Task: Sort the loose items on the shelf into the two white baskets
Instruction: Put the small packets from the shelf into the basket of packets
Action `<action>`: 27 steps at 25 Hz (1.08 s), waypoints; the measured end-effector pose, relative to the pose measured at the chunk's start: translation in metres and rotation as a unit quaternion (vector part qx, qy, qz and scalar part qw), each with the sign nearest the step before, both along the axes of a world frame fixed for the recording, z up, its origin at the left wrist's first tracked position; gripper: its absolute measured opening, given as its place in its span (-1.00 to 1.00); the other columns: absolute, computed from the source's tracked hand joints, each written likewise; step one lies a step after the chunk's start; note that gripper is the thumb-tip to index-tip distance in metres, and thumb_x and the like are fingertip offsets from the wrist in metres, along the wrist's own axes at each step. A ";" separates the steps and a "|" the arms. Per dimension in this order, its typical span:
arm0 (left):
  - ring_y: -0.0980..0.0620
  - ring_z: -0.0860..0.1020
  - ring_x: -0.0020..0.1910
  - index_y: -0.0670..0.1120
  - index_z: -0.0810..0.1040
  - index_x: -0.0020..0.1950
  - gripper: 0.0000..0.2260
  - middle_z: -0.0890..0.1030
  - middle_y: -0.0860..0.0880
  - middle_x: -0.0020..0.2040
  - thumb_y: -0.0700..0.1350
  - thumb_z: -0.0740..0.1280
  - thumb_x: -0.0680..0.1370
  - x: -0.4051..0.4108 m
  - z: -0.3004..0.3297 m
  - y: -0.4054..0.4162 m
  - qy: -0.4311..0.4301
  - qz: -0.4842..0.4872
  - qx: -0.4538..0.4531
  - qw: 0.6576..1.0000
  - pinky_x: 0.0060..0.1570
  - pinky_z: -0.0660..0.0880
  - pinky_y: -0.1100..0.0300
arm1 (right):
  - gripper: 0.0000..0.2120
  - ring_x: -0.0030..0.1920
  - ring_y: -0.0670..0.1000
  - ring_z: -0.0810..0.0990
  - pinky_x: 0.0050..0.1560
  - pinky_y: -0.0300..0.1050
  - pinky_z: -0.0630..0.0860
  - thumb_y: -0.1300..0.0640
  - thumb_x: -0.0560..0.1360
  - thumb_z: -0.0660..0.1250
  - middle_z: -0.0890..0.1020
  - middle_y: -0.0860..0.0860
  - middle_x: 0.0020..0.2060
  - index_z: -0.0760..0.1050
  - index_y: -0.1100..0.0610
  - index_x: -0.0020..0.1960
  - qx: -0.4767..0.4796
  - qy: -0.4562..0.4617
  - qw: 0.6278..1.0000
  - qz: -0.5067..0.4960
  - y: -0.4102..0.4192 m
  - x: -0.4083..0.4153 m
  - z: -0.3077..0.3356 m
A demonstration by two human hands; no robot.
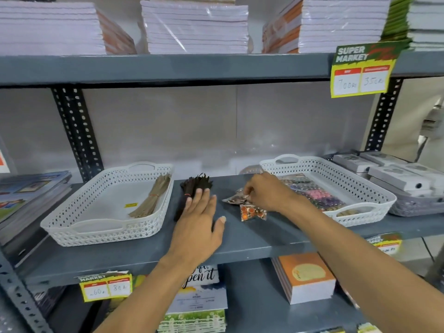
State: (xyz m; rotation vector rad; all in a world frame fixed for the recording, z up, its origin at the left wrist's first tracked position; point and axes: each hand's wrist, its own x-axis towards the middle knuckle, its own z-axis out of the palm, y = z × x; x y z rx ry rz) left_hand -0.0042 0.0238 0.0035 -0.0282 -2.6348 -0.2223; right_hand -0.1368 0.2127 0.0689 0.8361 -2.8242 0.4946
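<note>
Two white baskets stand on the grey shelf [252, 236]. The left basket [62, 227] holds one tan bundle of strips [153, 195]. The right basket [374, 186] holds several clear packets of coloured beads [314, 195]. Between them lie a black bundle [194, 186], a silvery packet [234, 198] and a packet of orange beads [252, 212]. My left hand [199, 219] hovers flat and open over the lower end of the black bundle. My right hand [266, 191] pinches the top of the silvery packet.
Boxes [394, 174] crowd the shelf right of the right basket and books [28, 191] lie left of the left one. Stacked notebooks [194, 27] fill the shelf above; price tags [360, 70] hang from shelf edges. More books [305, 277] sit below.
</note>
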 end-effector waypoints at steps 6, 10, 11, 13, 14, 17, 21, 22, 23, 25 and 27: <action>-0.09 -0.11 0.69 -0.19 -0.03 0.71 -0.29 -0.06 -0.16 0.70 0.24 -0.06 0.70 -0.036 -0.010 0.036 -0.213 0.005 -0.014 0.977 0.65 -0.14 -0.03 | -0.81 0.00 0.19 0.67 -0.03 -0.01 0.58 0.23 0.45 0.41 0.73 0.15 -0.04 0.71 0.06 0.01 0.098 0.022 0.994 0.036 0.017 0.034 -0.022; -0.06 -0.12 0.69 -0.17 -0.05 0.71 -0.29 -0.08 -0.13 0.71 0.27 -0.12 0.70 -0.038 -0.013 0.033 -0.231 0.009 -0.027 0.973 0.65 -0.16 -0.03 | -0.76 0.02 0.28 0.69 0.00 0.08 0.64 0.24 0.44 0.39 0.73 0.22 -0.02 0.67 0.12 0.09 0.089 0.091 0.992 0.020 0.016 0.039 -0.030; -0.06 -0.12 0.69 -0.16 -0.05 0.71 -0.29 -0.08 -0.13 0.71 0.27 -0.12 0.69 -0.038 -0.013 0.033 -0.229 0.010 -0.028 0.973 0.65 -0.16 -0.03 | -0.76 0.01 0.28 0.69 -0.02 0.08 0.64 0.25 0.45 0.39 0.73 0.21 -0.03 0.67 0.12 0.10 0.079 0.095 0.992 0.021 0.017 0.043 -0.027; -0.06 -0.12 0.69 -0.16 -0.05 0.71 -0.28 -0.08 -0.13 0.71 0.28 -0.12 0.69 -0.039 -0.013 0.033 -0.231 0.009 -0.023 0.973 0.65 -0.15 -0.03 | -0.76 -0.02 0.24 0.70 -0.02 0.07 0.65 0.25 0.47 0.40 0.75 0.16 -0.05 0.68 0.11 0.11 0.032 0.105 0.993 0.031 0.024 0.053 -0.011; -0.05 -0.12 0.69 -0.16 -0.05 0.71 -0.28 -0.08 -0.12 0.71 0.28 -0.12 0.69 -0.039 -0.013 0.033 -0.234 0.008 -0.023 0.972 0.65 -0.15 -0.03 | -0.77 -0.03 0.19 0.71 0.01 0.06 0.65 0.24 0.48 0.41 0.77 0.11 -0.05 0.70 0.09 0.11 -0.012 0.116 0.993 0.033 0.032 0.056 0.001; -0.04 -0.14 0.69 -0.15 -0.06 0.71 -0.28 -0.10 -0.11 0.71 0.29 -0.13 0.69 -0.039 -0.015 0.032 -0.233 0.011 -0.023 0.972 0.65 -0.17 -0.02 | -0.76 0.00 0.11 0.72 0.10 0.02 0.64 0.21 0.46 0.49 0.80 0.02 -0.04 0.73 0.02 0.09 -0.077 0.157 0.985 -0.010 0.080 0.049 0.043; -0.04 -0.13 0.69 -0.15 -0.07 0.71 -0.28 -0.10 -0.11 0.71 0.29 -0.14 0.69 -0.038 -0.014 0.034 -0.233 0.013 -0.030 0.972 0.65 -0.18 -0.01 | -0.73 -0.14 -0.02 0.73 -0.04 -0.10 0.66 0.36 0.40 0.47 0.77 -0.11 -0.21 0.76 0.00 -0.13 0.069 0.015 0.990 -0.119 0.158 0.010 0.067; -0.04 -0.13 0.69 -0.15 -0.07 0.71 -0.28 -0.09 -0.11 0.71 0.29 -0.14 0.69 -0.038 -0.014 0.034 -0.233 0.013 -0.032 0.972 0.65 -0.17 -0.01 | -0.71 -0.16 -0.04 0.72 -0.13 -0.17 0.62 0.39 0.37 0.47 0.76 -0.14 -0.24 0.76 0.00 -0.17 0.104 -0.023 0.984 -0.144 0.169 0.001 0.063; -0.04 -0.13 0.69 -0.15 -0.07 0.71 -0.28 -0.10 -0.11 0.71 0.29 -0.14 0.69 -0.038 -0.014 0.034 -0.234 0.013 -0.032 0.972 0.65 -0.17 -0.01 | -0.72 -0.14 -0.05 0.71 -0.17 -0.19 0.61 0.39 0.36 0.48 0.76 -0.13 -0.24 0.77 0.01 -0.20 0.132 -0.055 0.977 -0.157 0.177 -0.006 0.057; -0.03 -0.14 0.69 -0.15 -0.08 0.71 -0.28 -0.10 -0.10 0.71 0.29 -0.14 0.69 -0.037 -0.014 0.034 -0.236 0.013 -0.030 0.971 0.65 -0.18 -0.01 | -0.80 -0.08 -0.04 0.71 -0.08 -0.10 0.68 0.32 0.34 0.57 0.78 -0.10 -0.18 0.78 0.02 -0.23 0.177 -0.104 0.965 -0.161 0.183 -0.017 0.044; -0.03 -0.14 0.69 -0.15 -0.08 0.71 -0.28 -0.11 -0.10 0.71 0.29 -0.14 0.69 -0.035 -0.012 0.035 -0.237 0.012 -0.031 0.971 0.65 -0.19 -0.01 | -0.83 -0.03 -0.03 0.71 0.02 -0.01 0.71 0.27 0.31 0.62 0.80 -0.07 -0.12 0.79 0.00 -0.23 0.210 -0.137 0.954 -0.166 0.188 -0.025 0.036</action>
